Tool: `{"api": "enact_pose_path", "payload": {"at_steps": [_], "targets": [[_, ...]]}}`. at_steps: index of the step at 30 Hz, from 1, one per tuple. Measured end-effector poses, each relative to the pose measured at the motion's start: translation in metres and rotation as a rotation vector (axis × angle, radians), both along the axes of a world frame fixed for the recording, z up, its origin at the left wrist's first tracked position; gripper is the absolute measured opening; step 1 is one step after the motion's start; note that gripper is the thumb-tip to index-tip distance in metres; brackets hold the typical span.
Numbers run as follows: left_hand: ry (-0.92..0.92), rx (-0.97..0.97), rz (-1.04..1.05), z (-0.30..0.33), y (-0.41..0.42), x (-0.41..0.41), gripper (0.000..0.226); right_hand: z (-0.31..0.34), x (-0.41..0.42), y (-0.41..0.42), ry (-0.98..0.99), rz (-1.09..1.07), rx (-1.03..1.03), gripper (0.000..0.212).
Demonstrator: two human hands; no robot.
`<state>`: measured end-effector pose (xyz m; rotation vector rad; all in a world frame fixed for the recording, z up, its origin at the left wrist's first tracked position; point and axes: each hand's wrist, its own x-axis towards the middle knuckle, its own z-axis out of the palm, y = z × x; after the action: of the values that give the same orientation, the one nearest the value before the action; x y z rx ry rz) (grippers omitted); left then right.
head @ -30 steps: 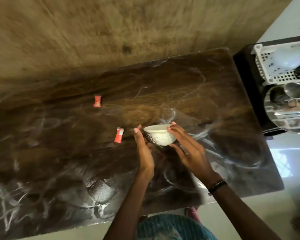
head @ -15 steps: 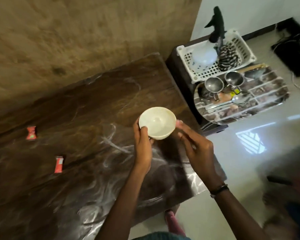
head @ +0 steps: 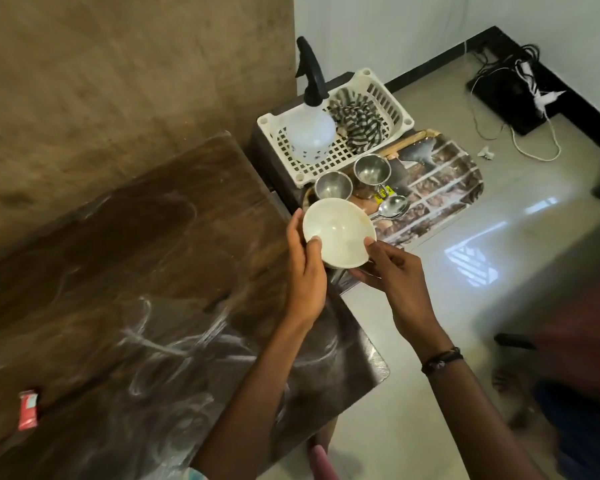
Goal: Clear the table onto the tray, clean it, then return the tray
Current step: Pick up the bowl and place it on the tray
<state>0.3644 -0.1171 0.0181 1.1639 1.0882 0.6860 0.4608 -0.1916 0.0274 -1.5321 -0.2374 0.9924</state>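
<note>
Gripping the cream bowl [head: 338, 230] between them, the left hand [head: 305, 268] and right hand [head: 392, 271] are holding it above the desk [head: 136, 271] edge, just before the patterned tray [head: 444, 188] carrying two steel cups [head: 333, 185] and a spoon [head: 392, 206]. A red wrapper [head: 27, 409] is lying on the desk's near-left part.

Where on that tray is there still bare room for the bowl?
The tray's far right half, beyond the spoon, is bare. Its near left end is crowded with two steel cups and the spoon. Both hands hold the bowl there.
</note>
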Motion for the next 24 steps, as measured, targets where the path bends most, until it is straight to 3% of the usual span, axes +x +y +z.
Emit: {"api": "enact_pose_path", "payload": {"at_steps": [6,13,24], "targets": [[-0.123,-0.114,-0.157,0.006,0.011,0.043,0.053,-0.004,0.050,-0.004,-0.105,-0.110,-0.021,0.025],[-0.167,-0.134,-0.194,-0.002,0.023,0.064,0.049,-0.010,0.129,0.032,-0.102,-0.440,0.008,0.020],[-0.133,-0.124,-0.204,-0.017,0.038,0.075,0.043,-0.052,0.155,0.079,-0.112,-0.392,-0.173,0.030]]}}
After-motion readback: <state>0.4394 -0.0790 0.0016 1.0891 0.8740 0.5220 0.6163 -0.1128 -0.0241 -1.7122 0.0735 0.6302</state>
